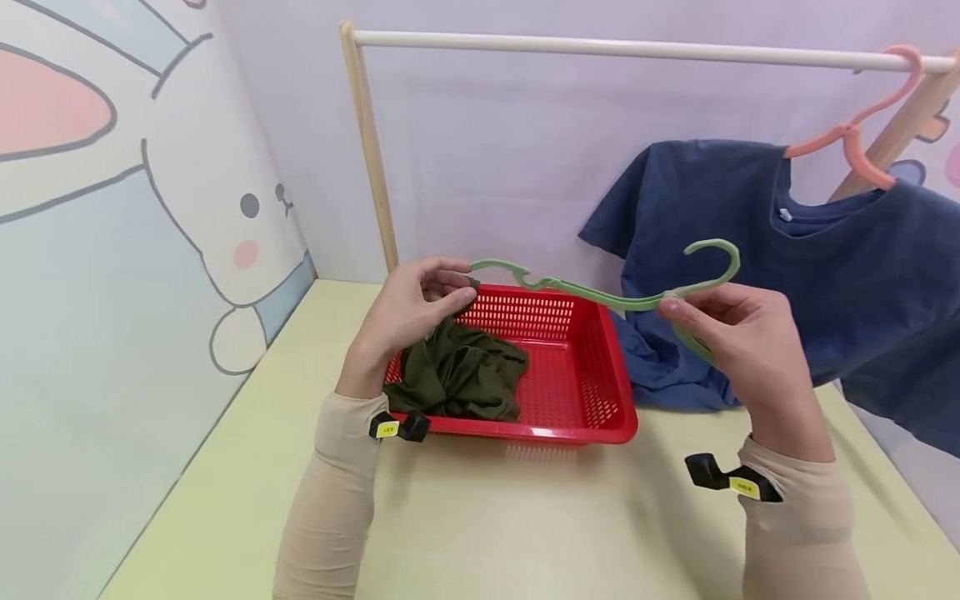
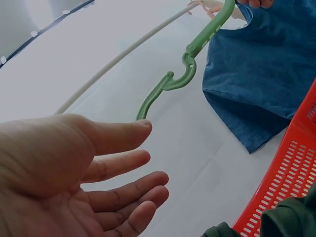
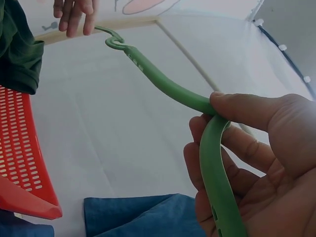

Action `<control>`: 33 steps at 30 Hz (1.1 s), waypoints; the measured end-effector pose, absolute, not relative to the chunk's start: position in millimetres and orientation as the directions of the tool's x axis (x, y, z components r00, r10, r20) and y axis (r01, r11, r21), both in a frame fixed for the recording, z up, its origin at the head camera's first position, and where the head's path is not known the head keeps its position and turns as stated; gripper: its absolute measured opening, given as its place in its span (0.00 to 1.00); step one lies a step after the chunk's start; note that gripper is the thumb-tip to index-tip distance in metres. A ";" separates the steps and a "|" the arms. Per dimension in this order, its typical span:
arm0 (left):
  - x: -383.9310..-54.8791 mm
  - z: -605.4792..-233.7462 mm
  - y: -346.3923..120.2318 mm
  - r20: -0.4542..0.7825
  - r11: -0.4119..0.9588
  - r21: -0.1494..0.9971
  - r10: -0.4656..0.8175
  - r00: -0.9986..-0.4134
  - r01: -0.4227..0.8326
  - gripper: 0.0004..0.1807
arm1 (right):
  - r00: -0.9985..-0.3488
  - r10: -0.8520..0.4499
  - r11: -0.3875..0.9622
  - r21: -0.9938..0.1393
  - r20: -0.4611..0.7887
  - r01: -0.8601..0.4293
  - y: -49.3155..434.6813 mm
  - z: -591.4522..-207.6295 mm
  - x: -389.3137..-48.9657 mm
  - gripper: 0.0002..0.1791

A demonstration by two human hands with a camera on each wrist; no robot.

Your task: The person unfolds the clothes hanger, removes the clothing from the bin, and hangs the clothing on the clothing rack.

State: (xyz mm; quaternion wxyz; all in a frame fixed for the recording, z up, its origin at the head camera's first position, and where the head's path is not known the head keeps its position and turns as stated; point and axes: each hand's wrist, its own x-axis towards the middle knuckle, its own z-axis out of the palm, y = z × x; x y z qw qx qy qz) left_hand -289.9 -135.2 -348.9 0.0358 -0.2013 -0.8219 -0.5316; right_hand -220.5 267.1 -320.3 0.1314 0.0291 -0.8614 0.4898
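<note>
A green plastic hanger [image 1: 592, 293] stretches above the red basket, hook upward at its right. My right hand [image 1: 757, 350] pinches it just below the hook between thumb and fingers; in the right wrist view one green arm [image 3: 222, 173] of it crosses my palm. At the hanger's far end is my left hand [image 1: 408, 312], its fingers extended. Fingertips there meet or nearly meet the hanger tip; in the left wrist view the thumb hides the contact. Below, a crumpled dark green garment [image 1: 468, 371] lies in the left part of the red basket [image 1: 525, 432].
A rack with a white rail [image 1: 600, 48] and wooden posts stands behind. From its right end a pink hanger [image 1: 840, 133] carries a navy T-shirt [image 1: 712, 225]. Blue cloth [image 1: 671, 375] lies on the pale yellow table [image 1: 525, 517] beside the basket. A rabbit-patterned wall [image 1: 150, 292] borders the left.
</note>
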 end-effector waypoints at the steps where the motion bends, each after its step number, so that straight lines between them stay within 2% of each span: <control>1: -289.9 -348.8 -134.9 0.278 0.355 0.858 0.286 -0.917 0.371 0.20 | -0.962 0.087 0.511 -0.841 0.258 -0.179 268.4 -320.0 -220.4 0.20; 8: -289.0 -347.7 -132.4 0.310 0.410 0.823 0.255 -0.916 0.393 0.17 | -0.948 0.139 0.447 -0.873 0.285 -0.197 271.1 -318.4 -223.9 0.22; 14: -277.3 -355.8 -140.3 0.250 0.567 0.752 0.227 -0.941 0.336 0.20 | -0.946 0.181 0.396 -0.901 0.267 -0.178 271.8 -322.1 -224.2 0.23; 23: -254.3 -362.8 -149.9 0.133 0.761 0.609 0.177 -0.975 0.221 0.34 | -0.935 0.194 0.334 -0.916 0.297 -0.221 272.4 -325.2 -226.1 0.22; 26: -245.2 -367.4 -150.1 0.112 0.814 0.547 0.160 -0.981 0.195 0.39 | -0.934 0.190 0.357 -0.908 0.302 -0.221 270.6 -326.9 -227.4 0.22; 33: -228.4 -381.4 -150.5 0.002 0.885 0.450 0.133 -0.991 0.120 0.41 | -0.928 0.166 0.427 -0.872 0.334 -0.238 263.0 -330.7 -234.9 0.21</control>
